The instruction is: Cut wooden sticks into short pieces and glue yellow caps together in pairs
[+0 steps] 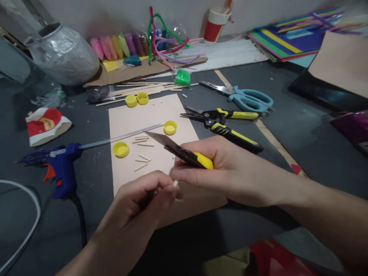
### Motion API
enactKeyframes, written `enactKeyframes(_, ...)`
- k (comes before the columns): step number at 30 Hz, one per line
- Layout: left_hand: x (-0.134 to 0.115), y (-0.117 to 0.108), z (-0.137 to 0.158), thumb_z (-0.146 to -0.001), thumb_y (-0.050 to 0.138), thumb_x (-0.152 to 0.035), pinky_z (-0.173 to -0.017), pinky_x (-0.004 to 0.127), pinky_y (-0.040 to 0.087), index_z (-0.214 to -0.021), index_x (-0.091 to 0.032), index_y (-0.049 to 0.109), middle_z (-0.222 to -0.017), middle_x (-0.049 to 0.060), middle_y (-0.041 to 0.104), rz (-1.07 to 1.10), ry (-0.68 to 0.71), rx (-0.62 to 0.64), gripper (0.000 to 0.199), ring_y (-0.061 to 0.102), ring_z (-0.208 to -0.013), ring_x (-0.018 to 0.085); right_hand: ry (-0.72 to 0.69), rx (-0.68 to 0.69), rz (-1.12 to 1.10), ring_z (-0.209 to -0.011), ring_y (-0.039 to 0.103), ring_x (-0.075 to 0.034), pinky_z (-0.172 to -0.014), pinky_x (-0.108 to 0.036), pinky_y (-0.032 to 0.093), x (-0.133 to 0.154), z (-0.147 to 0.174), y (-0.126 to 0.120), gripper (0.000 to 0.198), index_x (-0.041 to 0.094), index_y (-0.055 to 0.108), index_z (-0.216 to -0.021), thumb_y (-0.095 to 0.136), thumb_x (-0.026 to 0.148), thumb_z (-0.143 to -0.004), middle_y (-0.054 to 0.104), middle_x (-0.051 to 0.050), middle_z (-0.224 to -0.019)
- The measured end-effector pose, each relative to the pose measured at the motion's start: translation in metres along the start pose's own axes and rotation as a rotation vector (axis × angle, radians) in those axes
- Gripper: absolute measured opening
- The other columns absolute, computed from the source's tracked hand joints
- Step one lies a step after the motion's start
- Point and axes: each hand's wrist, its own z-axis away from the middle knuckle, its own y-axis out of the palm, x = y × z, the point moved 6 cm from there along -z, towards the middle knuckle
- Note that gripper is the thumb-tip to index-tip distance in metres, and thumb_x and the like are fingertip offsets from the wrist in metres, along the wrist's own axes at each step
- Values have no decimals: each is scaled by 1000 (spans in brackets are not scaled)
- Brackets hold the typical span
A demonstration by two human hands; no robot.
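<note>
My right hand (212, 165) is closed around a yellow and black utility knife (204, 160), its blade out and slanting up to the left. A short wooden stick (175, 183) is pinched in my left hand (149, 203), its pale end showing just under the right thumb. Both hands meet over the front of a pale paper sheet (129, 120). On the sheet lie several short cut sticks (141, 160) and yellow bottle caps, one near the knife tip (170, 127) and another cap (121, 149) at the left edge.
A blue glue gun (64, 165) with a long glue stick lies left. Pliers (230, 134) and blue-handled scissors (247, 97) lie right of the sheet. Long wooden sticks (138, 90), coloured clay packs (123, 46) and a paper cup (216, 26) are behind.
</note>
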Motion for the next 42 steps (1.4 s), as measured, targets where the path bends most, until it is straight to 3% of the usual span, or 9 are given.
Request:
enactKeyframes(7,3,0,-1,-89,63,-44,-40,22,13,-76,-19,71,-54,-6,37,9,-18,9,29,20,-47,8,-52,-36,-81,-59,39,-5,-53,-15,35,1,1,-6,27,15,51,-65,63,16,-90,44,8,-62)
enactKeyframes(12,3,3,2,-88,65,-41,-47,21,23,-72,-20,71,-56,-4,44,83,-69,-26,27,29,-51,9,-116,-60,-76,-60,40,-5,-52,-14,33,0,3,-12,22,15,56,-71,63,19,-92,46,8,-64)
enactKeyframes(16,1,3,2,-90,62,-37,-50,21,27,-72,-22,72,-63,-2,54,50,-35,-48,26,36,-57,10,-98,-50,-70,-62,42,-6,-55,-16,36,-1,2,-10,22,14,57,-70,62,18,-92,46,7,-65)
enactKeyframes(23,-2,5,0,-94,58,-35,-52,21,30,-74,-21,70,-65,-1,57,-20,56,50,27,42,-60,11,-106,-52,-69,-60,39,-5,-51,-15,34,0,-1,-8,21,13,58,-71,62,17,-91,43,7,-64)
enactKeyframes(34,6,-11,-1,-93,60,-43,-44,19,23,-85,-23,72,-53,-6,41,119,42,-144,24,32,-50,8,-41,39,-103,-59,38,-5,-50,-16,31,-5,1,-7,20,15,58,-73,65,21,-91,44,8,-64)
enactKeyframes(42,-10,-15,-1,-91,61,-31,-50,18,38,-83,-24,72,-66,-4,63,-42,185,-270,14,45,-55,9,88,133,-229,-57,32,-6,-47,-19,24,-12,-2,9,28,16,51,-67,65,28,-89,38,7,-62)
